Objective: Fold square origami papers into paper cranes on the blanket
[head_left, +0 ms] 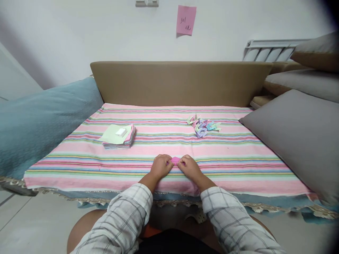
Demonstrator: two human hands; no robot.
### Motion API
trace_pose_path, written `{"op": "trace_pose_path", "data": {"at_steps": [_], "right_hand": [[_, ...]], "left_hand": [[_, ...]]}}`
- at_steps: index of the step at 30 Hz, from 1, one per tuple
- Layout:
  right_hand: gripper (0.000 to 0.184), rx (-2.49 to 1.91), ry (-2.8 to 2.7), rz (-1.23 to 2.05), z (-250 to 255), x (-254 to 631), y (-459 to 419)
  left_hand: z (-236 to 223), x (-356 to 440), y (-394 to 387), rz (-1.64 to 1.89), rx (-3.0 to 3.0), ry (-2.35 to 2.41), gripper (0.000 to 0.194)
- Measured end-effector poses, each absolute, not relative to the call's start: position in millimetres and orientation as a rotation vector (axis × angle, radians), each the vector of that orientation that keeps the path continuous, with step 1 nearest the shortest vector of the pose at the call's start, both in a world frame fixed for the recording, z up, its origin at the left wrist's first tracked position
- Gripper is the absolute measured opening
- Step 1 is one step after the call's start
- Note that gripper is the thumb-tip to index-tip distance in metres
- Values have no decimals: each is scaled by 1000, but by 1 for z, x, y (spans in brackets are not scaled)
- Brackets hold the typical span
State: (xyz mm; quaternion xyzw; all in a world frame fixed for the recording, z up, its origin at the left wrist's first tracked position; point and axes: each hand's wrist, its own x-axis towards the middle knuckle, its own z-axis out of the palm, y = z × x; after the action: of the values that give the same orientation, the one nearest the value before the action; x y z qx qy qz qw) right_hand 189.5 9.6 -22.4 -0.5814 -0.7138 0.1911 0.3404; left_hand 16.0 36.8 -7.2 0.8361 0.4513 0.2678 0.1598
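Note:
Between my two hands is a small folded piece of bright pink paper [176, 160], low over the striped cloth. My left hand [161, 165] pinches its left end, and my right hand [190, 166] pinches the right end. Only the middle of the paper shows; its ends are hidden by my fingers. Ahead to the right lies a small heap of folded paper pieces [202, 127] in purple, pink, green and blue, pointed like paper cranes. To the left rests a stack of paper sheets [129, 139], pale green on top, with a small white block [121, 132] on it.
The pink striped cloth [159, 123] covers the seat of a sofa with a brown backrest [180, 83]. A blue-covered armrest [47, 120] borders the left side. Grey cushions [296, 134] crowd the right. A pink note [186, 20] hangs on the wall.

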Motion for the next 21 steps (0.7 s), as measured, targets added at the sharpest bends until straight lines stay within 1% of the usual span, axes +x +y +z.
{"op": "trace_pose_path", "data": {"at_steps": [9, 14, 20, 21], "right_hand": [[13, -1642, -1825, 512, -19, 185, 13], [13, -1677, -1814, 522, -18, 184, 15], [8, -1694, -1798, 522, -19, 183, 15], [8, -1690, -1794, 524, -20, 184, 15]], "left_hand": [[-4, 18, 35, 681, 2380, 1376, 15], [-2, 21, 34, 612, 2400, 1415, 11], [0, 22, 33, 584, 2355, 1487, 4], [0, 22, 34, 583, 2341, 1497, 5]]}}
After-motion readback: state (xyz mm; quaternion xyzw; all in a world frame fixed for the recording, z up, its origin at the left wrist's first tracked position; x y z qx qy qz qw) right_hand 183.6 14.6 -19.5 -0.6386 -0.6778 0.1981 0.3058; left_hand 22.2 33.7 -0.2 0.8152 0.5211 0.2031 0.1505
